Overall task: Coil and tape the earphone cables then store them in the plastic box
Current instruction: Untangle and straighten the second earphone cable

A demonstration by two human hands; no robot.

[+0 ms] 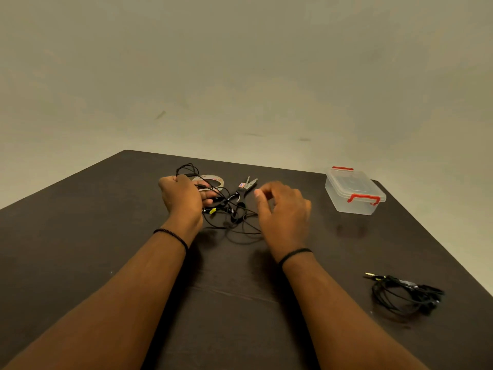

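Note:
A tangle of black earphone cable [234,217] lies on the dark table between my hands. My left hand [181,196] grips loops of that cable, and some loops stick up above its fist. My right hand [282,209] hovers just right of the tangle with loosely curled fingers; whether it pinches a strand is unclear. A roll of tape [213,180] lies behind my left hand, partly hidden. A second black earphone cable [405,295] lies in a loose coil at the front right. The clear plastic box [354,193] with red latches stands closed at the back right.
Small scissors [246,186] lie behind the tangle, between the tape and my right hand. The dark table [106,236] ends at a plain wall behind and drops off along its slanted right edge near the box.

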